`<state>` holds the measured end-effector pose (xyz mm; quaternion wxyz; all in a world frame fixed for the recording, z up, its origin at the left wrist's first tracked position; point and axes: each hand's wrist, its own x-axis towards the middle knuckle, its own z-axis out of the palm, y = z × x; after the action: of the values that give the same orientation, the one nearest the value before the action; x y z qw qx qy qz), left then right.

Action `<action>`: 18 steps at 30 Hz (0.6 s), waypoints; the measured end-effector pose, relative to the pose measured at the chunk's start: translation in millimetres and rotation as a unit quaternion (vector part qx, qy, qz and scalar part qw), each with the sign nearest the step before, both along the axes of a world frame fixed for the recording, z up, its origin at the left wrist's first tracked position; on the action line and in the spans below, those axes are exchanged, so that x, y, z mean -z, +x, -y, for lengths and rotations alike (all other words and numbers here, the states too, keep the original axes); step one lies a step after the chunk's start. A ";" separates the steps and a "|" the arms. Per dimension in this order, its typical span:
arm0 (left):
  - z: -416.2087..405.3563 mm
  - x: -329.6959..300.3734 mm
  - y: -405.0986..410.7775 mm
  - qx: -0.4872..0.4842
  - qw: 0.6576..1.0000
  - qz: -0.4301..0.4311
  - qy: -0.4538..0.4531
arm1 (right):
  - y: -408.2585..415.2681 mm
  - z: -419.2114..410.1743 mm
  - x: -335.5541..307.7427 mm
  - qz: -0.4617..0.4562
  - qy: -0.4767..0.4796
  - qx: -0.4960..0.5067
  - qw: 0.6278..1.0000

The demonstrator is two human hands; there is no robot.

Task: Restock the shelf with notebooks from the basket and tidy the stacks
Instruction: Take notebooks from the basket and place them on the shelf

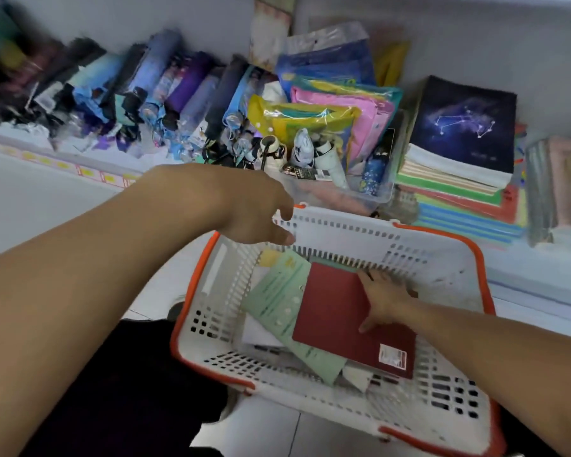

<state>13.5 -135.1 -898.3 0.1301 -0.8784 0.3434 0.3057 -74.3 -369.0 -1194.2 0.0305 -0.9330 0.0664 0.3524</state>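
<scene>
Right hand [384, 301] fingers gripping red notebook [346, 315] in basket [343, 230], left hand [254, 209] loosely curled, shelf [541, 272] behind

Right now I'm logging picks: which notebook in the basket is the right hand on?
The dark red notebook, lying on top; the right hand grips its edge. The pale green notebook lies partly beneath it, untouched.

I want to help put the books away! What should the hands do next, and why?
Probably lift the red notebook out of the basket: the right hand already rests on it, it lies on top, and the left hand steadies the rim.
</scene>
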 end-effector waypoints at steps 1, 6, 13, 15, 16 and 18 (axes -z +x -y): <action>2.3 3.0 -3.0 0.006 1.000 -0.011 -0.002 | -0.9 -2.3 4.6 0.016 0.009 0.012 1.000; 4.1 15.4 -12.7 0.007 0.998 -0.057 0.008 | 8.5 -4.6 -3.7 0.035 -0.019 0.002 0.999; 4.0 9.7 -12.0 -0.078 0.996 -0.028 -0.029 | 56.8 -89.2 -120.4 0.071 0.117 -0.036 0.990; 6.6 1.5 -14.0 -0.152 0.986 -0.041 -0.063 | 61.5 -113.2 -181.2 0.128 0.209 -0.034 0.969; 7.4 -3.7 -14.0 -0.191 0.977 -0.036 -0.086 | 61.1 -122.6 -209.9 0.158 0.261 -0.030 0.952; 9.8 -15.6 -13.0 -0.297 0.941 0.000 -0.165 | 56.9 -135.5 -255.9 0.205 0.375 -0.002 0.904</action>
<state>0.5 -145.0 -882.7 -0.1128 -0.9498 0.1125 0.2693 -17.5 -233.5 -938.2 0.3899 -0.9046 -0.0801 0.1526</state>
